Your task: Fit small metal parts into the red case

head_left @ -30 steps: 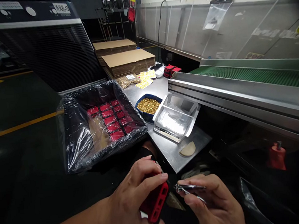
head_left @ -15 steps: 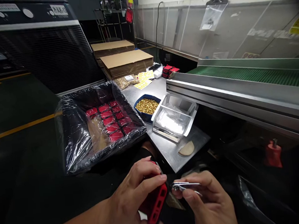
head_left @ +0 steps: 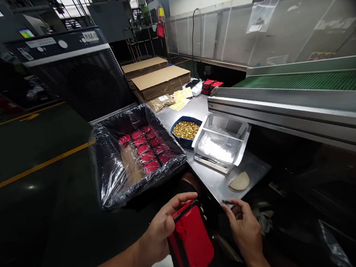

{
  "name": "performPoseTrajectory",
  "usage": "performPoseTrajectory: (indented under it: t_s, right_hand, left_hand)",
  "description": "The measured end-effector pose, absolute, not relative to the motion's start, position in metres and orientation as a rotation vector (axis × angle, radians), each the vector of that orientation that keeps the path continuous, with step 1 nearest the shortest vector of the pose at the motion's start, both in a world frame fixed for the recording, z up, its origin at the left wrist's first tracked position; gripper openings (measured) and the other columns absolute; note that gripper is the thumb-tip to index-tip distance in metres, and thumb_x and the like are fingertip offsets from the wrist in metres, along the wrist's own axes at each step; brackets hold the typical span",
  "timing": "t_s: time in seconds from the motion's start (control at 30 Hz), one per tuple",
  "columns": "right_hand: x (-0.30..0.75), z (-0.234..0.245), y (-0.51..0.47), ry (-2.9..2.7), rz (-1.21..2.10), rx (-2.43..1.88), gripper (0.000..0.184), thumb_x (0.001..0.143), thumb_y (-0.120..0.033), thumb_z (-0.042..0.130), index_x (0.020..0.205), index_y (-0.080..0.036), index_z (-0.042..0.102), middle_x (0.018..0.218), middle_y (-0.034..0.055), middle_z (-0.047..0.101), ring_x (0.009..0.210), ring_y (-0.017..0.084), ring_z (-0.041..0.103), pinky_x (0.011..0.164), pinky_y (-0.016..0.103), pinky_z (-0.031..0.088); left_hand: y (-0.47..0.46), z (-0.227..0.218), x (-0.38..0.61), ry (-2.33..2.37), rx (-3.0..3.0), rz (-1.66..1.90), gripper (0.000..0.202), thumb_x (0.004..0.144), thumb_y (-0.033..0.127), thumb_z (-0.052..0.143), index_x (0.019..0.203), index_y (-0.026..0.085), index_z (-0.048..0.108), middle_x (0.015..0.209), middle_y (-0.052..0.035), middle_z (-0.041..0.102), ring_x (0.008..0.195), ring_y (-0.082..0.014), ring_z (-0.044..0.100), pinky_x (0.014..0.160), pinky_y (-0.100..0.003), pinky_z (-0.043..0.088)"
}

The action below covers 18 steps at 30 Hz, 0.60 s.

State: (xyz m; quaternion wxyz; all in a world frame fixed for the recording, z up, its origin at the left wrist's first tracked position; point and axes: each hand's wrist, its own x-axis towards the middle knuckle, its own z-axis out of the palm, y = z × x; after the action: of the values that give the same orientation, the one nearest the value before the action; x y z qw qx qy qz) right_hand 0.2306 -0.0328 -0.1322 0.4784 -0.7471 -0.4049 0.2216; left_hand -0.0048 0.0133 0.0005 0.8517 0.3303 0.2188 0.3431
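- Left hand [head_left: 162, 234]: grip wrapped round a red case [head_left: 192, 242], thumb over its top edge, fingers behind. Case stands upright, low centre of view, just in front of the desk [head_left: 209, 176] edge.
- Right hand [head_left: 245, 227]: fingertips pinched narrow on a small metal piece [head_left: 227, 202], held just right of the case top, not touching it. Too small to tell what it is.
- Past my hands, left: black bin lined with clear plastic [head_left: 112, 164], rows of red cases [head_left: 145, 149] laid flat inside.
- On the desk: blue tray of small brass parts [head_left: 186, 129] just beside the bin; clear plastic tray [head_left: 221, 146] touching the blue one's right side; a pale half-round piece [head_left: 239, 182] near the desk's front corner.
- Further back: yellow labels [head_left: 181, 98], flat cardboard stacks [head_left: 157, 75], more red cases [head_left: 211, 85].
- Right: green conveyor belt [head_left: 310, 81] with steel side rail, above desk level.
- Back left: large dark machine with control panel [head_left: 61, 46].
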Motion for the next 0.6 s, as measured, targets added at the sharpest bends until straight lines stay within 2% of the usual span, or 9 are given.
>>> performPoseTrajectory:
  t_s: [0.07, 0.13, 0.3, 0.5, 0.6]
  right_hand:
    - [0.235, -0.141, -0.036, -1.079, 0.453, -1.877, 0.057, 0.078, -0.071, 0.065, 0.099, -0.018, 0.066, 0.095, 0.0116, 0.067, 0.081, 0.027, 0.063, 0.074, 0.042, 0.049]
    - [0.237, -0.143, -0.039, -1.147, 0.405, -1.897, 0.058, 0.081, -0.073, 0.060, 0.097, -0.018, 0.065, 0.096, 0.0111, 0.065, 0.082, 0.027, 0.062, 0.071, 0.040, 0.046]
    - [0.239, -0.136, -0.041, -1.202, 0.308, -1.921, 0.051, 0.086, -0.069, 0.057, 0.099, -0.020, 0.060, 0.087, 0.0057, 0.061, 0.074, 0.022, 0.059, 0.073, 0.036, 0.047]
    - [0.238, -0.143, -0.047, -1.255, 0.466, -2.071, 0.053, 0.084, -0.077, 0.051, 0.087, -0.024, 0.058, 0.079, 0.0028, 0.067, 0.064, 0.026, 0.063, 0.059, 0.036, 0.038]
    - [0.236, -0.143, -0.049, -1.205, 0.544, -2.095, 0.053, 0.083, -0.077, 0.050, 0.092, -0.025, 0.058, 0.083, 0.0030, 0.069, 0.068, 0.027, 0.065, 0.063, 0.038, 0.044]
  left_hand:
    - [0.014, -0.001, -0.005, 0.408, 0.598, 0.726, 0.074, 0.085, 0.067, 0.070, 0.136, 0.015, 0.057, 0.123, -0.0191, 0.062, 0.111, -0.0327, 0.062, 0.097, -0.044, 0.048]
    - [0.015, -0.003, -0.004, 0.372, 0.546, 0.713, 0.073, 0.088, 0.069, 0.064, 0.134, 0.013, 0.059, 0.121, -0.0200, 0.062, 0.110, -0.0337, 0.062, 0.097, -0.047, 0.048]
    - [0.020, -0.005, 0.000, 0.360, 0.493, 0.680, 0.081, 0.086, 0.073, 0.063, 0.137, 0.010, 0.056, 0.120, -0.0208, 0.062, 0.108, -0.0331, 0.063, 0.095, -0.047, 0.049]
    - [0.022, -0.005, 0.003, 0.348, 0.494, 0.659, 0.087, 0.085, 0.074, 0.064, 0.138, 0.005, 0.054, 0.117, -0.0206, 0.062, 0.105, -0.0315, 0.063, 0.095, -0.046, 0.051]
    - [0.020, -0.003, 0.005, 0.336, 0.471, 0.641, 0.086, 0.084, 0.074, 0.065, 0.136, 0.006, 0.055, 0.115, -0.0192, 0.063, 0.102, -0.0302, 0.064, 0.093, -0.045, 0.052]
